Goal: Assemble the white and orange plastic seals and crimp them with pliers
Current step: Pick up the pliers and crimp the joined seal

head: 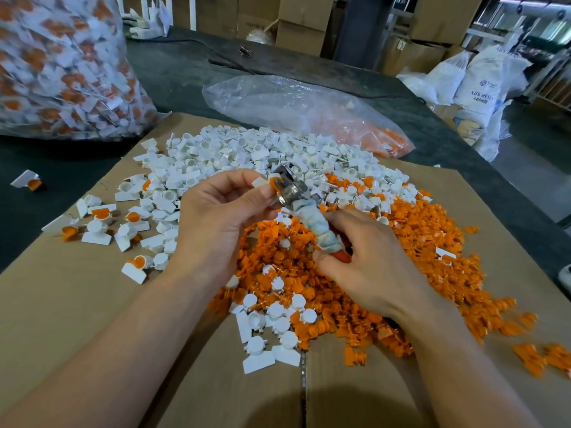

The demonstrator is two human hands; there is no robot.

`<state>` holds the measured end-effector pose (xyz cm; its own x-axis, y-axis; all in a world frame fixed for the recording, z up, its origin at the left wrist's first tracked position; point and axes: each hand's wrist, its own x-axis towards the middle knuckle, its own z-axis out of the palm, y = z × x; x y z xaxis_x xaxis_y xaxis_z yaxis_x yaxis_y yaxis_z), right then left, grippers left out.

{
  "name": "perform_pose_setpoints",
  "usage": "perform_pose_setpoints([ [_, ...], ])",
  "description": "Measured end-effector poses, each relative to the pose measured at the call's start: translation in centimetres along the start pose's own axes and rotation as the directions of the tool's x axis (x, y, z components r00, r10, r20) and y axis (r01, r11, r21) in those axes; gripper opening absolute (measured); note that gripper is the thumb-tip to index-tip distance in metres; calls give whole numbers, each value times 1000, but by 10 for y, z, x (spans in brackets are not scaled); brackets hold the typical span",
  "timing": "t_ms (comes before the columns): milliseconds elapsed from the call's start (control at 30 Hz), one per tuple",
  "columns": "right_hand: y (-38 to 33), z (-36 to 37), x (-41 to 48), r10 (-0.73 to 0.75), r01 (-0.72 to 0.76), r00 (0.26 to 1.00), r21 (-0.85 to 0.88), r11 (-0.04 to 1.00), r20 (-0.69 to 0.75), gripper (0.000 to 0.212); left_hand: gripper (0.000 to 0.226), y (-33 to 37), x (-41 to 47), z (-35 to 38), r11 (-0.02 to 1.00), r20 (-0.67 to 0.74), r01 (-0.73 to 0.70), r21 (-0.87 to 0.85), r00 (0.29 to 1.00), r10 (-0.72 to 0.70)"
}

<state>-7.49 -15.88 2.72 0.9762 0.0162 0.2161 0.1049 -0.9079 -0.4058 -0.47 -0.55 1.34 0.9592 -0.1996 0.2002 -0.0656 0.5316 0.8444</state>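
Observation:
My left hand (222, 214) pinches a white and orange seal (268, 182) between thumb and fingers, held up against the metal jaws of the pliers (290, 188). My right hand (367, 267) grips the pliers' handles, which are wrapped in pale cloth (318, 223) with a red tip showing. A heap of loose white seal bodies (234, 156) lies behind the hands. Below and right of them spreads a heap of orange inserts (426, 242). Several put-together seals (102, 220) lie at the left on the cardboard.
A flattened cardboard sheet (77, 304) covers the dark table (185, 72). A big clear bag full of white and orange seals (61, 66) stands at the back left. A half-empty clear bag (293, 106) lies behind the heaps. One seal (27, 180) lies off the cardboard, left.

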Motion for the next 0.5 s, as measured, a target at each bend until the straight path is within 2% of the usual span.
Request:
perform_pose_setpoints([
  [167,-3,-1,-2,-5,3,999,71,997,31,9,8,-1,2,-1,1000,2,2,1,1000,-2],
  [233,-4,1,-3,-16,13,999,94,995,28,23,8,-2,2,-1,1000,-10,8,-6,1000,-8],
  [400,-4,3,-2,-4,1,1000,116,993,21,18,8,-3,1,1,1000,-21,14,6,1000,-14],
  [500,-4,5,-1,1,-2,1000,130,991,2,28,11,-3,1,1,1000,-40,13,16,999,-12],
])
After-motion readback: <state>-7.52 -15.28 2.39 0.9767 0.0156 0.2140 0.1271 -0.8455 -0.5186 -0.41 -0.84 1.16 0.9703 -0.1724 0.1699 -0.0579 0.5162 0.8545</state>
